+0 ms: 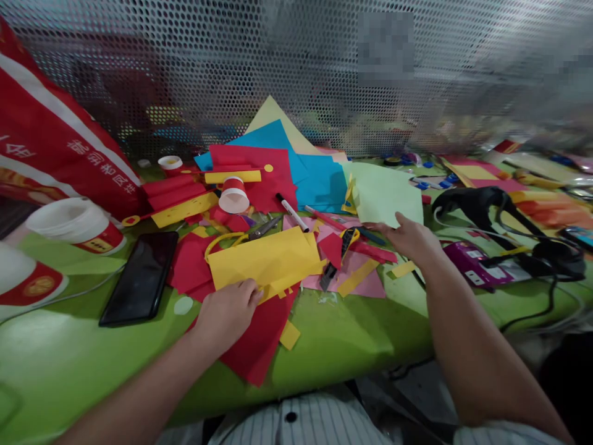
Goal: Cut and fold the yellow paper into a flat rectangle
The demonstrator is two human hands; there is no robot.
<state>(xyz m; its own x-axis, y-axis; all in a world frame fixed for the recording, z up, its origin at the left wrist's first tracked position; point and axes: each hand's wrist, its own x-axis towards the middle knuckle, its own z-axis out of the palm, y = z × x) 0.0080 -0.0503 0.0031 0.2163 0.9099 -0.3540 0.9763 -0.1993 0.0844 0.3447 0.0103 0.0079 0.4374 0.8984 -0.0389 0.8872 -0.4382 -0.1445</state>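
The left hand pins the near edge of a folded yellow sheet flat on the green worktop, its grip closed on that paper. The right hand pinches the lower edge of a pale green sheet, lifted just above a box cutter and scissors. Both sheets look whole; cut scraps lie around.

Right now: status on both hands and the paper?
Left hand pinching yellow paper edge. Right hand gripping light green sheet. Box cutter, scissors and scraps lie between them.
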